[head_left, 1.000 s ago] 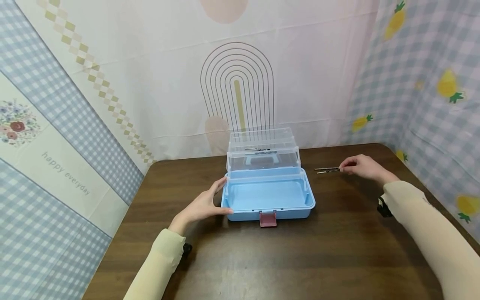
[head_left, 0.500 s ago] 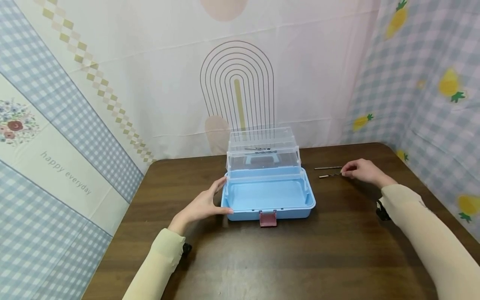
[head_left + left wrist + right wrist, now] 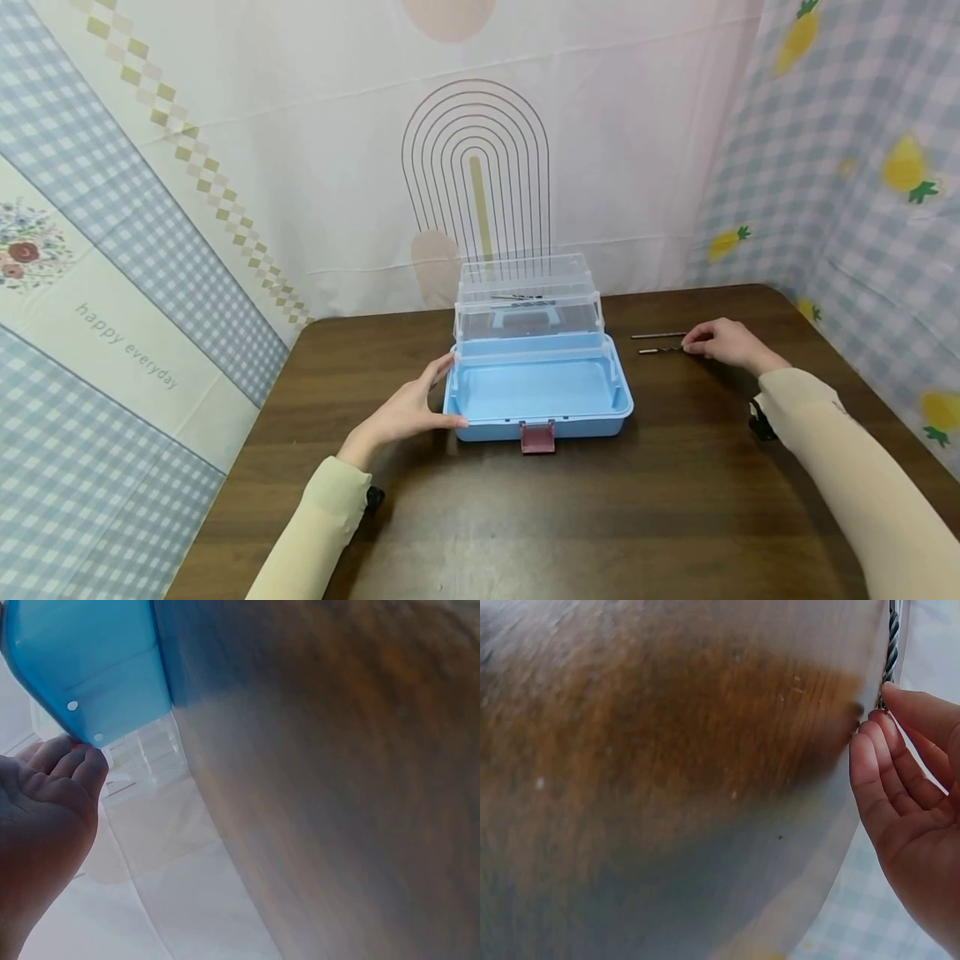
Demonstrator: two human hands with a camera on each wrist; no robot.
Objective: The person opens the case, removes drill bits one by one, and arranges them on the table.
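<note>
Backdrop's all printed cloth (image 3: pixel 637 183), gingham and pineapples off to the right, with a dark wood-look surface (image 3: pixel 540 533) in front. The blue toolbox (image 3: pixel 570 429) is the landmark here: its clear upper tiers (image 3: pixel 480 321) stand up toward the back, leaving the bottom bin exposed, and a few dark bits (image 3: pixel 525 298) show up in those tiers. The pink latch (image 3: pixel 537 438) hangs down in front.

Now the hands. Left hand (image 3: pixel 405 412) is spread wide around the toolbox's left end, thumb on the front rim, fingers on the side. My guess is that's just to steady it. Right hand (image 3: pixel 723 342), well right of the toolbox, has thumb and fingertips closed in a pinch on the fluted end of a drill bit (image 3: pixel 660 351). Smart hold imo, leaves the shank free, pointing at the toolbox. Can't tell if it's lifted. A second bit (image 3: pixel 657 336) lies just behind, roughly parallel, probably so each can be picked singly.
</note>
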